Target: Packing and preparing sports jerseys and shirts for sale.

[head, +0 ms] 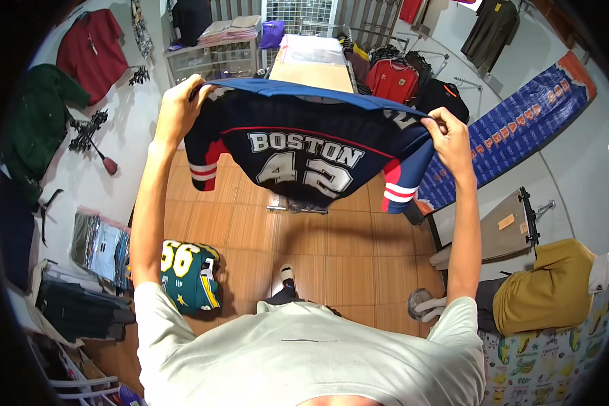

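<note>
A dark navy and blue jersey (pixel 304 147) with large white lettering and numerals, red piping and striped cuffs hangs stretched out in front of me. My left hand (pixel 185 104) pinches it at one shoulder, at the left. At the opposite shoulder my right hand (pixel 447 133) grips the fabric between thumb and fingers. Both arms are raised and spread, and the sleeves droop below the hands. On the floor at the left, beyond my forearm, lies a green jersey (pixel 190 276) with white and yellow numerals, partly hidden by my arm.
A long table (pixel 312 76) stands ahead, behind the jersey. Shirts hang on the left wall, with packed garments (pixel 101 248) below. A clothes rack (pixel 393 76) and a blue printed banner (pixel 507 132) are at the right, near a mustard shirt (pixel 543 286) and grey trousers (pixel 502 223).
</note>
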Motion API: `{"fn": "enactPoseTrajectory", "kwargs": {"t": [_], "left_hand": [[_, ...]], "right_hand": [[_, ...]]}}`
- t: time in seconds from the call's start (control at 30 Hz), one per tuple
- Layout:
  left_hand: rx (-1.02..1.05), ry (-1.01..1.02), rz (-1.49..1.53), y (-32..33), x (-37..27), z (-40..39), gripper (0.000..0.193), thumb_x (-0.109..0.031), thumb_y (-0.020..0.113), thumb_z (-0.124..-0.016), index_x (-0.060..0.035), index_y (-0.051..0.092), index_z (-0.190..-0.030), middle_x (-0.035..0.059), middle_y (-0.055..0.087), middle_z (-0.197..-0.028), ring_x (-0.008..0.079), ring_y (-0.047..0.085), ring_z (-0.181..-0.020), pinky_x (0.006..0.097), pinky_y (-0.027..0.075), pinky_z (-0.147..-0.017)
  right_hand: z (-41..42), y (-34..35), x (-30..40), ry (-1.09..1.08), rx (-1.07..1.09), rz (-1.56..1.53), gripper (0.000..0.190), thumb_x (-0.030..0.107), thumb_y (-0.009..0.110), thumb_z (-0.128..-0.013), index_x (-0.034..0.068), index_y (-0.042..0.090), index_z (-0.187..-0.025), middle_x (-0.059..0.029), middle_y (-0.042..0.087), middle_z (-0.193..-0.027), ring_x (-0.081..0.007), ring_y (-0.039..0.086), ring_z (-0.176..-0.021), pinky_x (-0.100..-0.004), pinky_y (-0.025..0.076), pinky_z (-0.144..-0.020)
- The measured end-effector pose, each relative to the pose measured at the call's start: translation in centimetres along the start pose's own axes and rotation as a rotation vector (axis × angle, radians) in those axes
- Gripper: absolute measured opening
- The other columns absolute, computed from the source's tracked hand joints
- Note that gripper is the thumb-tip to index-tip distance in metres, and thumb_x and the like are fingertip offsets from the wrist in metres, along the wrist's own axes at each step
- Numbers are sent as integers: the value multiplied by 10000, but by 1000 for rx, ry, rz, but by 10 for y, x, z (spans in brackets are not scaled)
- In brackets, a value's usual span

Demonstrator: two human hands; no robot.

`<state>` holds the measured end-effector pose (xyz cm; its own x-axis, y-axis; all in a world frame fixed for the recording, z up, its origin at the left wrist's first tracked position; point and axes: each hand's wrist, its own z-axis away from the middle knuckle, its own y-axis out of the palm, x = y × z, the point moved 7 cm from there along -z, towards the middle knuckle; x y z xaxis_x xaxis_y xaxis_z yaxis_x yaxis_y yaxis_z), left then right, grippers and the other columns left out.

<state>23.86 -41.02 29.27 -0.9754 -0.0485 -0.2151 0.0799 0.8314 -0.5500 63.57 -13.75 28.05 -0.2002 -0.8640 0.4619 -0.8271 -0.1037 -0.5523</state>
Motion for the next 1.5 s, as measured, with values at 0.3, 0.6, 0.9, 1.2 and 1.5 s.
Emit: {"fn": "enactPoseTrajectory", "kwargs": {"t": [0.3, 0.6, 0.9, 1.2, 1.5], "left_hand": [[28, 34, -20, 7, -2, 10, 160, -175, 648, -934, -21, 615, -958, 184, 628, -806, 378, 584, -697, 375, 488, -650], [188, -34, 28, 47, 27, 17, 167, -164, 627, -951, 2, 612, -952, 196, 599, -773, 320, 559, -649, 351, 470, -632], [228, -96, 58, 116, 96, -6, 199, -186, 622, -960, 12, 617, -932, 174, 546, -711, 250, 459, -602, 346, 426, -596], [237, -18, 142, 212, 179, -86, 249, -222, 627, -946, 26, 624, -928, 199, 605, -769, 332, 563, -678, 383, 460, -653], [346, -206, -36, 345, 297, -142, 294, -332, 613, -926, -43, 657, -897, 202, 661, -859, 403, 632, -855, 476, 484, -722]], "right_hand": [[4, 7, -18, 11, 0, -32, 171, 146, 638, -955, 7, 581, -874, 55, 384, -640, -25, 313, -593, -239, 261, -507], [-11, 45, -56, -11, 42, -20, 173, 142, 657, -927, -23, 617, -894, -73, 591, -724, -116, 530, -672, -280, 455, -657], [-56, 111, -117, 23, 90, -44, 188, 154, 669, -922, -28, 629, -896, -61, 607, -732, -113, 544, -703, -277, 467, -694], [-153, 175, -215, 119, 103, -43, 221, 195, 689, -898, -23, 654, -899, -57, 617, -698, -105, 555, -670, -273, 456, -647], [-235, 287, -320, 201, 39, 33, 221, 224, 710, -863, 7, 686, -835, -71, 628, -619, -139, 578, -583, -299, 456, -581]]}}
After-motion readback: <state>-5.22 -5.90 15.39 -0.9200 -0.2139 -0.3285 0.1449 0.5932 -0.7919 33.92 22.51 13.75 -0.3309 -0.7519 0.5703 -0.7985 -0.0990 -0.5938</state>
